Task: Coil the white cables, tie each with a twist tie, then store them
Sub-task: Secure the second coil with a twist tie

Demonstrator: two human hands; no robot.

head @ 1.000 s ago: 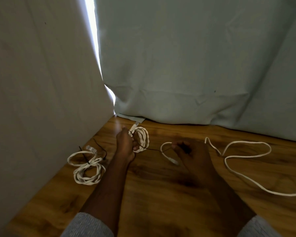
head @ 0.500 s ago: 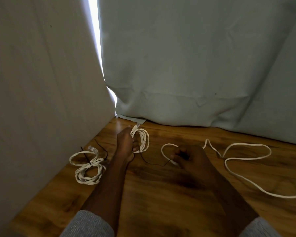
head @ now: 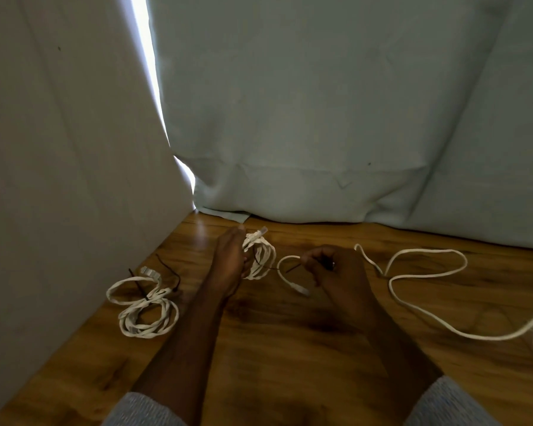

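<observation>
Three white cables counted: one coil (head: 259, 255) gripped in left hand (head: 230, 261); one tied bundle (head: 145, 305) by tabletop's left edge; one loose cable (head: 425, 281) at right. Black twist tie (head: 291, 268) pinched by right hand (head: 336, 272).

- Your left hand (head: 231, 259) grips a coil (head: 260, 256); your right hand (head: 336, 269) pinches a black tie (head: 291, 268).
- A tied coil (head: 145, 305) lies left on the table (head: 290, 348); a loose cable (head: 419, 296) lies right.
</observation>
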